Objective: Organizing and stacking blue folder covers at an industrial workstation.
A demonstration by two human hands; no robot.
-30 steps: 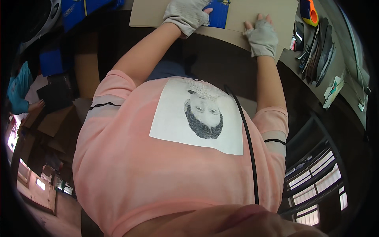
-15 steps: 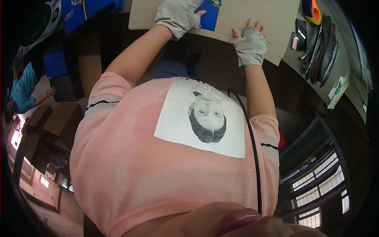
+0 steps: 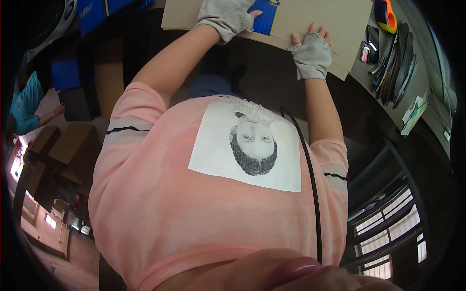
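Both of my hands wear grey fingerless work gloves. My left hand (image 3: 225, 18) rests on a large grey-beige board (image 3: 335, 14) at the top of the view. Its thumb points out to the right over a blue printed panel (image 3: 265, 17) with a yellow edge; its other fingers run past the upper edge of the picture. Flat on the board's near right part lies my right hand (image 3: 313, 53), open with its fingertips spread. The board looks like more than one sheet, with a second corner showing under the right side.
To the right stand a pile of dark curved pieces (image 3: 395, 63), a phone (image 3: 372, 43) and an orange and blue tape dispenser (image 3: 386, 17). A blue printed piece (image 3: 104, 14) lies at upper left. Brown cartons (image 3: 73, 148) and a person in a teal shirt (image 3: 28, 104) are farther left.
The board and both hands sit slightly higher and farther right in the picture. Both hands keep their places on the board. The other person shows a little farther left.
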